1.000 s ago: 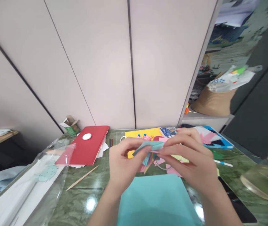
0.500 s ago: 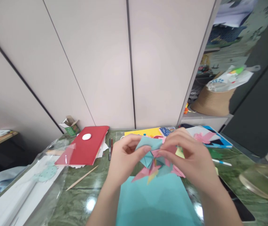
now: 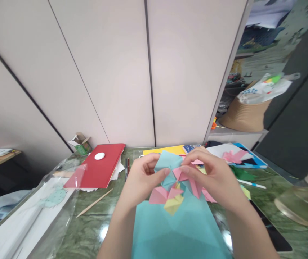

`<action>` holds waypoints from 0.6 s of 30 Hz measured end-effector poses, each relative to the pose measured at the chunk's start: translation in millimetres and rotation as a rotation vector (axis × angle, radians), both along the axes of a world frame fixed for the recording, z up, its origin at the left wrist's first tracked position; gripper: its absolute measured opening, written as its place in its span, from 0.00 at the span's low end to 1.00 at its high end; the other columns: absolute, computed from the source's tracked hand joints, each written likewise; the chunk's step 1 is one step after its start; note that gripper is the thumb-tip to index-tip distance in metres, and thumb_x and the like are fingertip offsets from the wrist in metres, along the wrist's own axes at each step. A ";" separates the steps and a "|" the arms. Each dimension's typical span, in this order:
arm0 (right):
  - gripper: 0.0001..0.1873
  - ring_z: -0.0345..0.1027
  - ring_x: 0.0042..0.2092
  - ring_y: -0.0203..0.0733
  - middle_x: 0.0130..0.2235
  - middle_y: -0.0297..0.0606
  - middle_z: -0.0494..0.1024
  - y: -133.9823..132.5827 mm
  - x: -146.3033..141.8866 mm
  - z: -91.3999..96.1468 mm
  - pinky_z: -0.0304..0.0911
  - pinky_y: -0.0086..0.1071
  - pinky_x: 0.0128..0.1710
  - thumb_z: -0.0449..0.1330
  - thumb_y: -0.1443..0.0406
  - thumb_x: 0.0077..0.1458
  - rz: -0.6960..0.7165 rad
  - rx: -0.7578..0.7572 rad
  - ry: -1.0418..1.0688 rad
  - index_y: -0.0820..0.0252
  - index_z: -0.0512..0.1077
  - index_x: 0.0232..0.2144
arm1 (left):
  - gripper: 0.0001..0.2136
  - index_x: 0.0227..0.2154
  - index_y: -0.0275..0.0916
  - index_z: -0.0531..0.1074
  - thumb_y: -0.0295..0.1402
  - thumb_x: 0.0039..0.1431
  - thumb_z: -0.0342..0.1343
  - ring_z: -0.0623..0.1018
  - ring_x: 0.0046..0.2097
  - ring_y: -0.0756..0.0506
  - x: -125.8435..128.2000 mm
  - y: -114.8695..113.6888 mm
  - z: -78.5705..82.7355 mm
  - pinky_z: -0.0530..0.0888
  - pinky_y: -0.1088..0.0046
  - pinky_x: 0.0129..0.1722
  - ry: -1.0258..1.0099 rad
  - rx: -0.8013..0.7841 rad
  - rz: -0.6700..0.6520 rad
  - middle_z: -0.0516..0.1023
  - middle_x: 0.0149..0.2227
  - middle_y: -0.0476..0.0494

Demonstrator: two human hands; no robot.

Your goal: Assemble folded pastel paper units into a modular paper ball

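Note:
Between both hands is a folded paper model [image 3: 171, 183] with blue, pink and yellow pointed flaps, held above a turquoise sheet [image 3: 175, 230]. My left hand [image 3: 145, 178] is closed, its thumb and fingers pinching a light blue flap on the model's left side. My right hand [image 3: 210, 172] pinches the upper right of the same model, at a pink flap beside the blue one. The right fingers partly hide the flaps behind them.
Left of the hands lie a wooden stick [image 3: 94, 203], a red folder [image 3: 97, 167] and clear plastic over white paper. On the right are a lidded jar [image 3: 302, 199], a black tablet-like slab [image 3: 272, 226], a white-and-blue pen [image 3: 251, 184] and a pink paper piece [image 3: 235, 157].
The paper model has tilted, so its yellow flap and lower pink flaps face me more. Both hands keep their pinch and have shifted only slightly.

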State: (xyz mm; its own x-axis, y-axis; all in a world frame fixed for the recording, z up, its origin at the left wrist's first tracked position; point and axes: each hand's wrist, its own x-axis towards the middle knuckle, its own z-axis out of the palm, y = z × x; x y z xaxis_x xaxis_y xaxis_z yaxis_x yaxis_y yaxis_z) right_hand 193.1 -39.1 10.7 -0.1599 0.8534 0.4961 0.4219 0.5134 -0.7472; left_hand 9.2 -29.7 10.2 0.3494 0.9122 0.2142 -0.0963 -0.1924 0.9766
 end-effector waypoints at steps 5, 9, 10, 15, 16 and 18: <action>0.05 0.63 0.38 0.38 0.31 0.29 0.72 0.5 0.1 -0.2 0.57 0.34 0.38 0.59 0.64 0.53 -0.002 -0.007 -0.003 0.53 0.69 0.25 | 0.08 0.37 0.37 0.74 0.28 0.53 0.57 0.75 0.31 0.51 -0.8 0.8 0.3 0.70 0.78 0.29 -0.024 0.008 -0.027 0.78 0.31 0.45; 0.05 0.63 0.37 0.38 0.30 0.30 0.72 0.5 0.4 -1.9 0.58 0.34 0.37 0.59 0.63 0.53 -0.040 0.008 0.031 0.54 0.69 0.25 | 0.11 0.40 0.38 0.74 0.31 0.54 0.56 0.76 0.36 0.48 -5.0 2.8 -0.1 0.72 0.75 0.34 -0.138 0.030 -0.120 0.78 0.36 0.43; 0.05 0.63 0.36 0.38 0.30 0.30 0.72 0.6 0.4 -2.8 0.58 0.34 0.36 0.59 0.63 0.53 -0.054 0.016 0.044 0.54 0.69 0.25 | 0.12 0.41 0.39 0.74 0.32 0.53 0.57 0.76 0.38 0.47 -6.0 3.3 0.2 0.72 0.74 0.35 -0.167 0.037 -0.150 0.78 0.37 0.42; 0.05 0.64 0.35 0.38 0.30 0.30 0.72 1.0 -0.9 -6.2 0.58 0.34 0.35 0.59 0.64 0.53 -0.101 0.069 0.088 0.54 0.69 0.25 | 0.14 0.40 0.40 0.74 0.26 0.47 0.61 0.76 0.37 0.48 -5.5 5.0 2.4 0.71 0.76 0.37 -0.148 0.036 -0.155 0.78 0.38 0.45; 0.06 0.64 0.35 0.38 0.29 0.31 0.72 0.6 -1.6 -6.0 0.58 0.34 0.35 0.59 0.64 0.53 -0.102 0.075 0.092 0.55 0.69 0.25 | 0.13 0.38 0.40 0.75 0.25 0.46 0.61 0.76 0.36 0.49 -4.3 5.4 2.6 0.71 0.76 0.36 -0.133 0.019 -0.128 0.78 0.36 0.46; 0.06 0.64 0.35 0.38 0.29 0.31 0.72 -1.1 -3.4 -4.6 0.58 0.35 0.35 0.59 0.64 0.53 -0.104 0.083 0.085 0.55 0.69 0.25 | 0.10 0.33 0.39 0.76 0.23 0.45 0.62 0.76 0.32 0.50 -1.9 6.5 2.4 0.71 0.77 0.32 -0.113 -0.026 -0.074 0.79 0.31 0.47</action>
State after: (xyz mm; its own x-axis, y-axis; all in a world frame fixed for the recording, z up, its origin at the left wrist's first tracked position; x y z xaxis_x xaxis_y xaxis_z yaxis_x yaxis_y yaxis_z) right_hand 189.7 -40.2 6.0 -0.0273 0.8189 0.5733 0.4132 0.5315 -0.7394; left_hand 7.3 -23.2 12.5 0.3912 0.8904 0.2328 -0.2188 -0.1557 0.9633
